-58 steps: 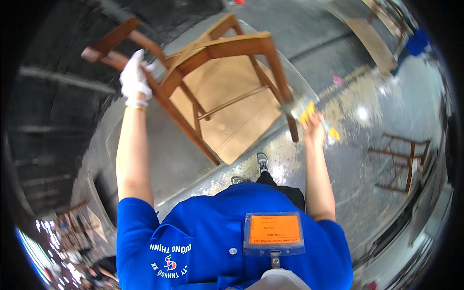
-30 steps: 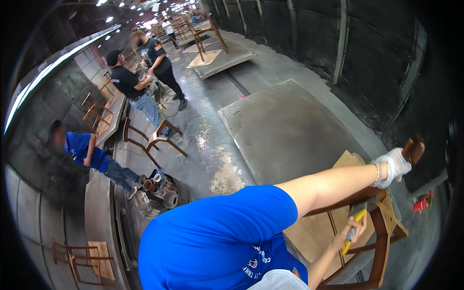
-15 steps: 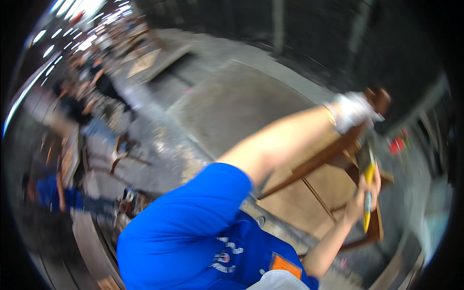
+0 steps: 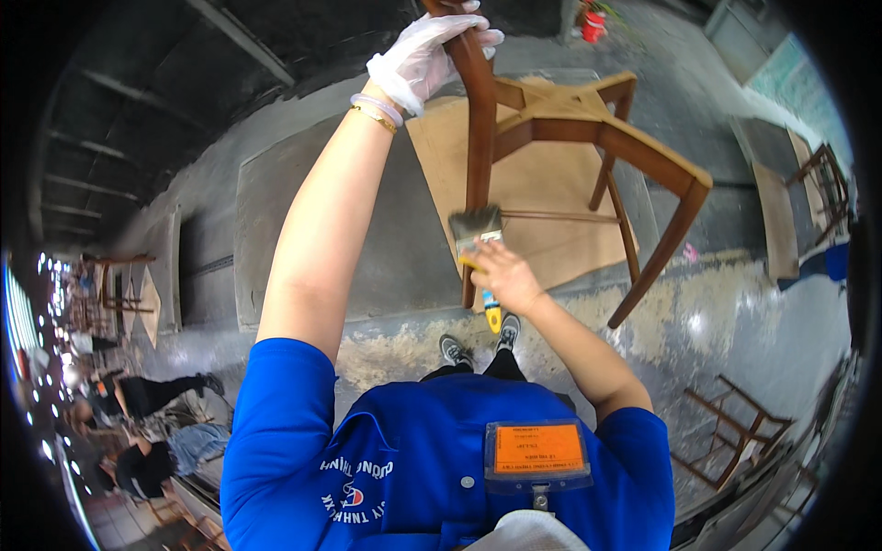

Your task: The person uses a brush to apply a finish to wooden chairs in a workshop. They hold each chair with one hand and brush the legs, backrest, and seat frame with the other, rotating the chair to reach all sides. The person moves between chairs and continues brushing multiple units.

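Observation:
My left hand (image 4: 418, 62), in a thin translucent glove, is closed round the top of a wooden chair frame (image 4: 480, 119). The frame is brown, without a seat pad, and pale cross braces show in its seat opening. My bare right hand (image 4: 503, 277) grips a wide paintbrush (image 4: 476, 241) with a yellow and blue handle. Its dark bristles point away from me and lie against the upright of the chair nearest my left arm. The chair stands tilted in this view over a brown cardboard sheet (image 4: 551, 225).
A dark flat board (image 4: 294, 230) lies beneath the cardboard. Another chair frame (image 4: 735, 427) stands at the right, and one more (image 4: 822, 184) at the far right. People (image 4: 152, 404) work at the lower left. A red object (image 4: 593, 26) sits at the back.
My view has turned, so the chair now lies ahead rather than to the right. The brush has moved down along the chair's upright. Both hands keep their holds.

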Demonstrator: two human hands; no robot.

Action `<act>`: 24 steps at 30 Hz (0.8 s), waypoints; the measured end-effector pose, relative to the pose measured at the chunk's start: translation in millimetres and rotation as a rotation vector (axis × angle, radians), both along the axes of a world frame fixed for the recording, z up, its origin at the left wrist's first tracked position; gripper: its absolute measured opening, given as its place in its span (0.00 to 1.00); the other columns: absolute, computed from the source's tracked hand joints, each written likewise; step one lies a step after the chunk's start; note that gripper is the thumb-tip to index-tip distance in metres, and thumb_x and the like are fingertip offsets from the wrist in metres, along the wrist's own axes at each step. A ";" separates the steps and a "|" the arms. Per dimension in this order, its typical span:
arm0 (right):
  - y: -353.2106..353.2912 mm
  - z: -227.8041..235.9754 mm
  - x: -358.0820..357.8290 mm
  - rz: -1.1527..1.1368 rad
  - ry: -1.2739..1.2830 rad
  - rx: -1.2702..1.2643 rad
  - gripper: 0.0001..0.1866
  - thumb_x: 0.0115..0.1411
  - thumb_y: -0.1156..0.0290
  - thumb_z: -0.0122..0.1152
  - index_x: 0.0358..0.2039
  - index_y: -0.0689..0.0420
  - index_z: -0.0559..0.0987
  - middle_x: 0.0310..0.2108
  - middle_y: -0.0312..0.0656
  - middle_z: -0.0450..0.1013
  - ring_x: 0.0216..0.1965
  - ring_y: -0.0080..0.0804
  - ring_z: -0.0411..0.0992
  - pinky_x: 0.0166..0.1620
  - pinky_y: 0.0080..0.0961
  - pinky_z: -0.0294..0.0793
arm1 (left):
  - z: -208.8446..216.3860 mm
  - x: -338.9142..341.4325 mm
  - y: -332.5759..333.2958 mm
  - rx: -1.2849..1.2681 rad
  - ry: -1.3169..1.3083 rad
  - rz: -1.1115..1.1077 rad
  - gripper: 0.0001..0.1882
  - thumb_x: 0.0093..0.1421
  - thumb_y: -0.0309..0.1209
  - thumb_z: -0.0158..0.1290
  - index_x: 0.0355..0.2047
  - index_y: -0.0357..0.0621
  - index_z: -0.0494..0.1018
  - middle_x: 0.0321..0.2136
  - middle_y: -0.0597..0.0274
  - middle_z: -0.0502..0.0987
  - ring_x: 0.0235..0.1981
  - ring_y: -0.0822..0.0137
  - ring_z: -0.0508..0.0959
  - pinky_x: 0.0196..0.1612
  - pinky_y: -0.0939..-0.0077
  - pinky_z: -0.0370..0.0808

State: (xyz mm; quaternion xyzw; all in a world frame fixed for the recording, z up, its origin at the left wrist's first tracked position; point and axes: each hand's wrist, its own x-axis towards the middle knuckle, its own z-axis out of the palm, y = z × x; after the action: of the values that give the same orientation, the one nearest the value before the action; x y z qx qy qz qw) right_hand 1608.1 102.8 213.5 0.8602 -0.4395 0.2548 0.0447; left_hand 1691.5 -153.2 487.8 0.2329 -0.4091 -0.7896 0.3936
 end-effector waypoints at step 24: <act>35.6 -131.0 75.6 -0.396 -0.445 0.117 0.12 0.48 0.75 0.72 0.35 0.49 0.83 0.58 0.38 0.78 0.55 0.45 0.79 0.57 0.37 0.80 | -87.8 -64.9 -86.7 -0.419 -0.016 0.138 0.11 0.62 0.33 0.61 0.24 0.47 0.73 0.21 0.64 0.75 0.25 0.65 0.75 0.34 0.69 0.75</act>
State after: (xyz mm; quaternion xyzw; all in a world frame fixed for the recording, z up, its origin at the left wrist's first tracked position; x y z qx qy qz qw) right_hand 1683.8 138.4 82.5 0.6819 -0.6115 0.3978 -0.0534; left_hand 1626.5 -239.9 400.0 0.1798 -0.5502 -0.6567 0.4835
